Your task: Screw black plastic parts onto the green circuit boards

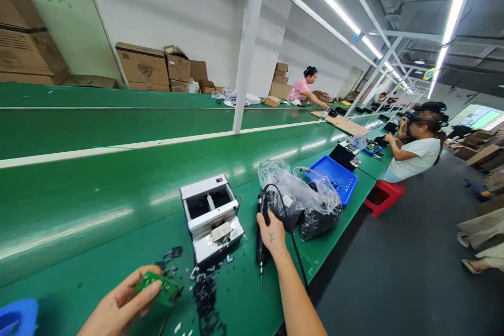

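My left hand [132, 299] pinches a small green circuit board [159, 287] between thumb and fingers, low over the green bench. To its right, my right hand [271, 231] is wrapped round a black electric screwdriver [260, 244], whose thin bit points down at the bench. Between the hands stands a white and black machine [210, 218] with a metal fixture on its front. A heap of small black parts [207, 294] lies in front of the machine, with a few white bits among them. More black pieces [171, 254] lie beyond the board.
Plastic bags of black parts [321, 218] stand right of the screwdriver, before a blue tray [342, 181]. A blue container [19, 315] is at the lower left. A white post [248, 47] rises from the bench. Seated at the right is a person in white [419, 157].
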`<action>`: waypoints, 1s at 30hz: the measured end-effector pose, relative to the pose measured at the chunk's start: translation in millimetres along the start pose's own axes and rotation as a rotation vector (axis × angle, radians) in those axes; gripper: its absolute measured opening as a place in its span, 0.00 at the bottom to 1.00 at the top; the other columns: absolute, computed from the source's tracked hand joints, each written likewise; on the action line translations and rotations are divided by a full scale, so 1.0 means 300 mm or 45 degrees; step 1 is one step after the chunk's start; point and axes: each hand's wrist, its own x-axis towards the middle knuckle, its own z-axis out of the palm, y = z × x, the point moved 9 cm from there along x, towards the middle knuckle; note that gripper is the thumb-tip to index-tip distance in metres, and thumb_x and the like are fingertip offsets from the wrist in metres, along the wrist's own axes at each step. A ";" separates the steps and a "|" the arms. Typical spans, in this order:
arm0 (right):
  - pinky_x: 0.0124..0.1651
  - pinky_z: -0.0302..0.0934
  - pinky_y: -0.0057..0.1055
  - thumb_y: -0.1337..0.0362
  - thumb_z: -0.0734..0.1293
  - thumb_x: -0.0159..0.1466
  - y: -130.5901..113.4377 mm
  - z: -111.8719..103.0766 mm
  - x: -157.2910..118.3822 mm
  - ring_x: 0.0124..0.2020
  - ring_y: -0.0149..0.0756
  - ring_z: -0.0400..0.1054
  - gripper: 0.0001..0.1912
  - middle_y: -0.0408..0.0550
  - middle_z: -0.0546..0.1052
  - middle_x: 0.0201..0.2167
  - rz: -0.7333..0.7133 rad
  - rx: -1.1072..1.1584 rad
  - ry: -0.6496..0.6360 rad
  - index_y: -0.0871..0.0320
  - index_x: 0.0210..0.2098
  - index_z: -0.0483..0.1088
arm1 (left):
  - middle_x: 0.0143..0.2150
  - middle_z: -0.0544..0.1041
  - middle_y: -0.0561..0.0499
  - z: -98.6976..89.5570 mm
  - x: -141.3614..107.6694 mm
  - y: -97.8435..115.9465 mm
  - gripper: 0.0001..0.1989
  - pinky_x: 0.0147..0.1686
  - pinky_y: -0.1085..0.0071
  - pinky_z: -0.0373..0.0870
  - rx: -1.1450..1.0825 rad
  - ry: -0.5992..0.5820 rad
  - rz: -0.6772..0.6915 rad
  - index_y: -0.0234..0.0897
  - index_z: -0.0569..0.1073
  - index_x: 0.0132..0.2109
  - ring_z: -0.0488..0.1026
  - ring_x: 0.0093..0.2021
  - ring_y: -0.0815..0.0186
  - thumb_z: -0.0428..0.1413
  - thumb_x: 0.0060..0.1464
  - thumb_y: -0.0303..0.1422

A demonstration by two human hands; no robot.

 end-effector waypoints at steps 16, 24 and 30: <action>0.46 0.66 0.40 0.58 0.62 0.65 -0.051 -0.084 -0.230 0.43 0.36 0.68 0.16 0.51 0.71 0.46 -0.756 -0.609 0.080 0.60 0.48 0.67 | 0.27 0.69 0.54 0.160 -0.071 0.045 0.12 0.37 0.71 0.61 -0.067 -0.375 0.206 0.36 0.63 0.41 0.67 0.29 0.71 0.51 0.59 0.41; 0.44 0.67 0.39 0.57 0.62 0.65 -0.120 0.125 -0.368 0.41 0.35 0.69 0.16 0.50 0.72 0.44 -1.057 -0.830 -0.280 0.61 0.47 0.67 | 0.34 0.70 0.51 0.228 -0.131 0.045 0.08 0.33 0.70 0.63 -0.043 -0.615 0.081 0.36 0.58 0.41 0.67 0.28 0.72 0.48 0.60 0.36; 0.44 0.67 0.39 0.57 0.62 0.65 -0.117 0.237 -0.323 0.42 0.35 0.68 0.16 0.51 0.72 0.45 -0.927 -0.918 -0.327 0.60 0.47 0.68 | 0.35 0.70 0.50 0.219 -0.154 0.059 0.12 0.30 0.73 0.64 0.044 -0.569 0.126 0.34 0.64 0.40 0.65 0.26 0.74 0.52 0.57 0.40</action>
